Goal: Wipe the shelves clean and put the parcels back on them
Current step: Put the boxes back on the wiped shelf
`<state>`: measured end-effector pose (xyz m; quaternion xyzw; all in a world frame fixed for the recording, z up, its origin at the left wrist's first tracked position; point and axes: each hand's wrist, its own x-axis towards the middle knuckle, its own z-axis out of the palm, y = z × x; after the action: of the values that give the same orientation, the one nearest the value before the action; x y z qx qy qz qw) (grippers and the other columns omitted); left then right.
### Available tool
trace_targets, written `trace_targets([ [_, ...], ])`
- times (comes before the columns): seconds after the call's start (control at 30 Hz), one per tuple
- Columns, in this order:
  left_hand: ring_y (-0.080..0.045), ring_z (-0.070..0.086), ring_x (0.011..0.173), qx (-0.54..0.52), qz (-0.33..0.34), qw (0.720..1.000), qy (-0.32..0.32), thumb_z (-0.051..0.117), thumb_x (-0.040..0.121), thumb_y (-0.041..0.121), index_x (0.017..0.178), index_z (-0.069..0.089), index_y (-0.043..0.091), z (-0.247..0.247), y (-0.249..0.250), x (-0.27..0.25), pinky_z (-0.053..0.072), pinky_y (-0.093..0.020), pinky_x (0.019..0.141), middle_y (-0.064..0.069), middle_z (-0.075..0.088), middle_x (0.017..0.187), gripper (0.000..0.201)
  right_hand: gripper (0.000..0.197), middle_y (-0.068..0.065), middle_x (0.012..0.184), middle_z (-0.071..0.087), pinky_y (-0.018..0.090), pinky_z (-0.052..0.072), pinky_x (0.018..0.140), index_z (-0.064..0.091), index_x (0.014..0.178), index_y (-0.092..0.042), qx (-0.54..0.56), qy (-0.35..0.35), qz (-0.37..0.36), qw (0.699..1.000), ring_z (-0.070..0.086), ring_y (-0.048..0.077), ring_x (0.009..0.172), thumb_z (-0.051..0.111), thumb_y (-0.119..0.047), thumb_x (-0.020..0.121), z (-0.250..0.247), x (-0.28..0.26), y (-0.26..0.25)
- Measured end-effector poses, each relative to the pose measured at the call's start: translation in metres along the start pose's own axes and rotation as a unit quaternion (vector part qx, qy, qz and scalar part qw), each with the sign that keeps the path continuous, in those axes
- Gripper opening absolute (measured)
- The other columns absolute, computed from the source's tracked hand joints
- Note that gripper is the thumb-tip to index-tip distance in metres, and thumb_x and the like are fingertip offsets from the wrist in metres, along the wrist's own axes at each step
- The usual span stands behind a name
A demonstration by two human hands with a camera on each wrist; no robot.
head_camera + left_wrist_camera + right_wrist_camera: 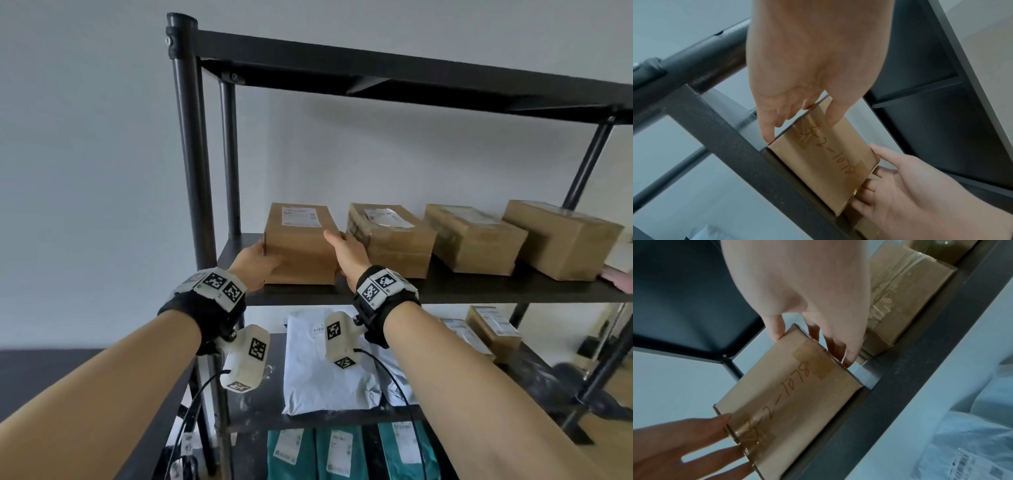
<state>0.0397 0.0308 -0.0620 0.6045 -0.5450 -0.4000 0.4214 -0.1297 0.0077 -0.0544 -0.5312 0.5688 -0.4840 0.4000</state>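
Observation:
A brown cardboard box [298, 246] with a white label sits at the left end of the black middle shelf [445, 291]. My left hand [258, 255] holds its left side, thumb on the front face. My right hand [339, 245] holds its right side, thumb over the top edge. In the left wrist view, the left hand [797, 113] pinches the corner of the box [824, 162], which has a handwritten number on its front, and the right hand [900, 186] holds the far end. In the right wrist view, the right hand [813, 345] grips the box [789, 402] and its fingers fill the gap beside the neighbouring box [900, 305].
Three more cardboard boxes [390, 236] [474, 236] [561, 236] line the middle shelf to the right, with something pink [620, 277] at the far end. The upright post [191, 154] stands close to my left hand. Grey mailers [325, 366] lie on the shelf below, and green mailers [342, 452] under that.

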Motion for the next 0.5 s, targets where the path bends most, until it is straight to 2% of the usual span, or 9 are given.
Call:
trace_targets([
  [0.07,-0.018,0.054,0.073,0.041,0.007,0.999,0.008,0.057,0.092,0.019,0.123,0.053,0.014,-0.001,-0.002,-0.012,0.046,-0.028,0.066,0.0,0.057,0.083,0.032,0.047,0.008,0.14,0.048,0.025,0.034,0.094,0.045,0.136,-0.008,-0.012,0.001,-0.017,1.0,0.048,0.021,0.12,0.053,-0.031,0.096,-0.003,-0.011,0.002],
  [0.1,-0.02,0.055,0.074,0.053,0.009,0.999,0.007,0.056,0.093,0.018,0.124,0.052,0.011,-0.002,-0.005,-0.017,0.046,-0.031,0.067,-0.001,0.056,0.083,0.033,0.049,0.008,0.142,0.046,0.026,0.033,0.095,0.043,0.138,-0.007,-0.021,0.0,-0.021,1.0,0.046,0.021,0.124,0.053,-0.029,0.096,-0.005,-0.018,0.003],
  [0.17,-0.028,0.057,0.087,0.078,0.008,0.997,0.0,0.054,0.093,0.02,0.13,0.047,0.006,-0.005,-0.013,-0.028,0.047,-0.037,0.076,-0.013,0.06,0.104,0.04,0.053,0.008,0.146,0.041,0.027,0.032,0.101,0.038,0.142,-0.005,-0.04,-0.005,-0.025,0.999,0.04,0.023,0.132,0.054,-0.027,0.096,-0.008,-0.034,0.007],
  [0.2,-0.027,0.056,0.089,0.085,0.008,0.996,-0.005,0.054,0.093,0.022,0.134,0.043,0.005,-0.006,-0.018,-0.033,0.046,-0.036,0.077,-0.016,0.058,0.114,0.046,0.055,0.009,0.147,0.039,0.028,0.031,0.103,0.037,0.143,-0.006,-0.049,-0.006,-0.027,0.998,0.039,0.023,0.134,0.055,-0.027,0.095,-0.009,-0.042,0.011],
  [0.3,-0.023,0.054,0.088,0.07,0.007,0.997,0.005,0.056,0.092,0.022,0.139,0.038,0.005,-0.009,-0.032,-0.048,0.044,-0.032,0.071,-0.014,0.057,0.114,0.053,0.055,0.01,0.148,0.04,0.029,0.032,0.105,0.039,0.143,-0.008,-0.067,-0.003,-0.02,0.998,0.039,0.022,0.134,0.056,-0.026,0.094,-0.014,-0.067,0.023],
  [0.37,-0.029,0.057,0.094,0.093,0.011,0.996,0.013,0.059,0.091,0.022,0.138,0.039,0.006,-0.006,-0.044,-0.059,0.047,-0.034,0.077,-0.02,0.057,0.123,0.053,0.052,0.011,0.145,0.042,0.026,0.033,0.102,0.042,0.141,-0.006,-0.072,0.008,-0.012,0.997,0.042,0.022,0.132,0.057,-0.023,0.094,-0.017,-0.084,0.034],
  [0.43,-0.035,0.057,0.109,0.095,0.011,0.995,-0.001,0.059,0.091,0.024,0.139,0.04,0.009,-0.002,-0.056,-0.072,0.047,-0.039,0.089,-0.023,0.053,0.13,0.054,0.049,0.011,0.142,0.046,0.022,0.034,0.095,0.045,0.139,-0.005,-0.077,0.021,0.0,0.997,0.045,0.021,0.129,0.058,-0.02,0.093,-0.019,-0.101,0.047],
  [0.5,-0.034,0.054,0.117,0.105,-0.007,0.994,-0.031,0.058,0.092,0.026,0.14,0.039,0.012,0.005,-0.067,-0.081,0.046,-0.037,0.095,-0.021,0.051,0.133,0.053,0.046,0.011,0.14,0.048,0.019,0.033,0.091,0.048,0.137,-0.005,-0.084,0.028,0.013,0.996,0.047,0.02,0.126,0.057,-0.016,0.093,-0.022,-0.114,0.062],
])
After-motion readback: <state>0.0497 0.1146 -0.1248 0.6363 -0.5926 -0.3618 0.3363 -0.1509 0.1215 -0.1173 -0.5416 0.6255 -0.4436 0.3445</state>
